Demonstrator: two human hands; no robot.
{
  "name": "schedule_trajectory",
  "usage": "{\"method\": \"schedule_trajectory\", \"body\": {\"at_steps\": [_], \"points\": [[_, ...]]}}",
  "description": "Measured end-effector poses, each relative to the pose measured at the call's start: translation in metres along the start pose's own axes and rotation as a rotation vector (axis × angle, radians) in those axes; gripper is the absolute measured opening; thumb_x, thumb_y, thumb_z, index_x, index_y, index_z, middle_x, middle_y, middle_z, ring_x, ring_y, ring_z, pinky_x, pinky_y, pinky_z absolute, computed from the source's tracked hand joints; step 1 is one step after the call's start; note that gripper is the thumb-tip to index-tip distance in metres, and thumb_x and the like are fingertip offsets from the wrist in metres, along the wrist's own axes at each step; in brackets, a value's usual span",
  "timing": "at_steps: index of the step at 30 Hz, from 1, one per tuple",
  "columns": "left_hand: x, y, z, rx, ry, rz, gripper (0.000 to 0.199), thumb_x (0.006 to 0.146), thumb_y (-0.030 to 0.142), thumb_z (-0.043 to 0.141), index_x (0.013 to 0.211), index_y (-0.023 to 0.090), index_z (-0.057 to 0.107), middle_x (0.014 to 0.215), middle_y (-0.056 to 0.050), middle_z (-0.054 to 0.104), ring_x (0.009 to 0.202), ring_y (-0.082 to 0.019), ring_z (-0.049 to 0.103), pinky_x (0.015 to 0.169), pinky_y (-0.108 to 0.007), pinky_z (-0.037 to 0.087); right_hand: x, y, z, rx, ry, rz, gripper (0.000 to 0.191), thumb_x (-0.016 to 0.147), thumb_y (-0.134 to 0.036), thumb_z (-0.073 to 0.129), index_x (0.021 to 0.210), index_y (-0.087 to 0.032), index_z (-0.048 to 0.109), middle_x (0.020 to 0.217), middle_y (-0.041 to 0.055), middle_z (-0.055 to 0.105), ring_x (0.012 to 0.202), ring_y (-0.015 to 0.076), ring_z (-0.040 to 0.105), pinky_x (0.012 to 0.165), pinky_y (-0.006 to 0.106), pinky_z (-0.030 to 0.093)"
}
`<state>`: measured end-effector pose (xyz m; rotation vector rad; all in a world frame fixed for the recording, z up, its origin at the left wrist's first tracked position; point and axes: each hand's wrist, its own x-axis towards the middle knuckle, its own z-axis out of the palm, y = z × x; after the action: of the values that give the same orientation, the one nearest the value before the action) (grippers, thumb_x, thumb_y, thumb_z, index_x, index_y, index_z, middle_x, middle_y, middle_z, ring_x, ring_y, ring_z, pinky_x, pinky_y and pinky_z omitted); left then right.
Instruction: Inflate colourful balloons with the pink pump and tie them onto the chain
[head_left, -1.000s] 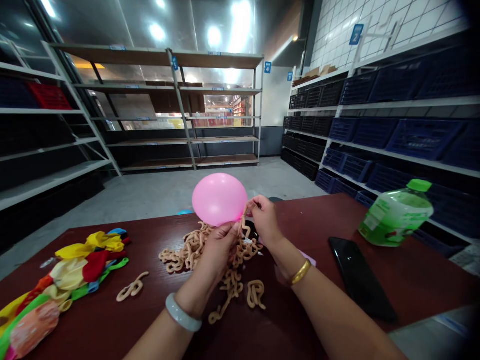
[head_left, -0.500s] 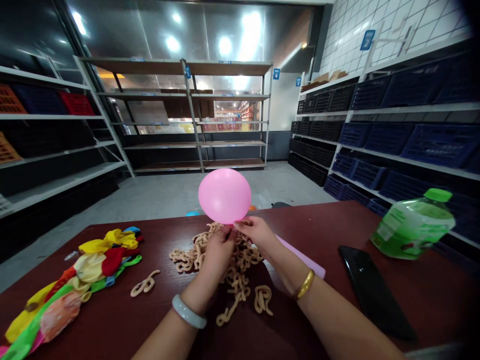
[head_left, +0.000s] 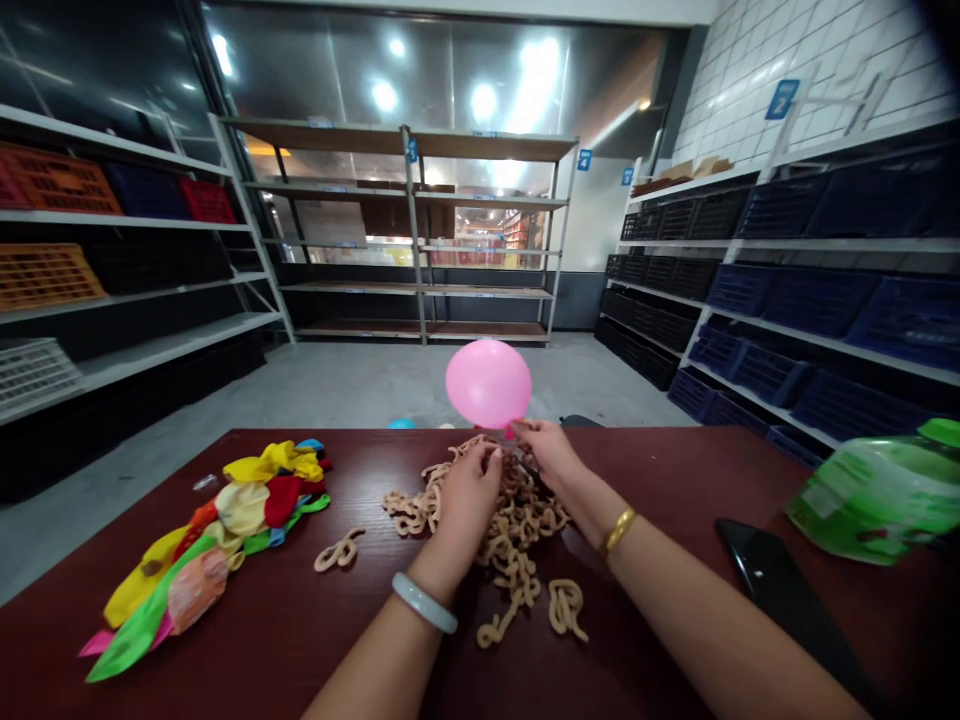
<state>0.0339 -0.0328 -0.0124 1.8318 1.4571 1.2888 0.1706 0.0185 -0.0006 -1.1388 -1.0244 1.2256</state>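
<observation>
A blown-up pink balloon (head_left: 488, 384) floats just beyond the table's far edge. My right hand (head_left: 551, 450), with a gold bangle at the wrist, pinches its neck between thumb and fingertips. Lower and to the left, my left hand (head_left: 471, 488) is closed above the heap, apart from the balloon; what its fingers hold, if anything, is hidden. Beneath both hands spreads a pile of tan, curly cord-like pieces (head_left: 514, 550). One looped piece (head_left: 568, 608) lies near the front, and another (head_left: 339, 551) rests to the left.
Limp coloured balloons (head_left: 244, 508) lie heaped on the left of the dark red table (head_left: 285, 640). On the right are a black phone (head_left: 780, 590) and a green-filled plastic container (head_left: 874, 495). Shelves with crates (head_left: 810, 305) stand along the sides.
My left hand has come away from the balloon's neck, leaving my right hand alone on it. The view has shifted left. A pink-purple cylinder beside my right forearm no longer shows.
</observation>
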Motion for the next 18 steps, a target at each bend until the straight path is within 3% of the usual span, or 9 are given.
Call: {"method": "schedule_trajectory", "body": {"at_steps": [3,7,11,14,18], "points": [[0.001,-0.003,0.000,-0.154,0.064,-0.025,0.024,0.089,0.032,0.052,0.095,0.021,0.072,0.097,-0.008,0.072,0.093,-0.024,0.063,0.088,-0.035,0.043,0.035,-0.008,0.003,-0.062,0.053,0.006,0.031,0.065,-0.040,0.077,0.064,-0.017,0.057,0.047,-0.0047,0.046,0.039,0.0072,0.036,0.036,0.021,0.028],[0.008,-0.010,0.003,-0.349,0.095,-0.126,0.016,0.083,0.025,0.057,0.085,0.020,0.072,0.091,-0.008,0.073,0.091,-0.024,0.063,0.090,-0.035,0.042,0.077,-0.026,0.013,-0.196,0.088,0.007,0.027,0.068,-0.033,0.078,0.066,-0.017,0.057,0.061,0.0050,0.060,0.051,0.0125,0.049,0.044,0.025,0.043],[0.013,-0.018,0.007,-0.475,0.093,-0.244,0.015,0.082,0.024,0.057,0.083,0.019,0.072,0.089,-0.009,0.072,0.092,-0.024,0.064,0.087,-0.034,0.045,0.093,-0.049,0.043,-0.362,0.075,-0.094,0.019,0.068,-0.025,0.077,0.076,-0.015,0.063,0.077,0.0085,0.066,0.064,0.0156,0.056,0.050,0.026,0.044],[0.013,-0.019,0.010,-0.533,0.070,-0.295,0.016,0.083,0.025,0.059,0.089,0.017,0.072,0.090,-0.010,0.072,0.096,-0.026,0.063,0.086,-0.035,0.046,0.080,-0.059,0.087,-0.482,-0.082,-0.198,0.010,0.067,-0.017,0.075,0.075,-0.014,0.070,0.076,0.0056,0.068,0.067,0.0160,0.058,0.058,0.026,0.044],[0.012,-0.019,0.006,-0.590,0.003,-0.282,0.020,0.089,0.028,0.058,0.099,0.016,0.069,0.104,-0.011,0.069,0.102,-0.025,0.061,0.091,-0.038,0.047,0.027,-0.056,0.164,-0.609,-0.472,-0.321,0.007,0.062,-0.012,0.077,0.065,-0.017,0.074,0.070,0.0009,0.071,0.069,0.0150,0.061,0.068,0.025,0.043]]}}
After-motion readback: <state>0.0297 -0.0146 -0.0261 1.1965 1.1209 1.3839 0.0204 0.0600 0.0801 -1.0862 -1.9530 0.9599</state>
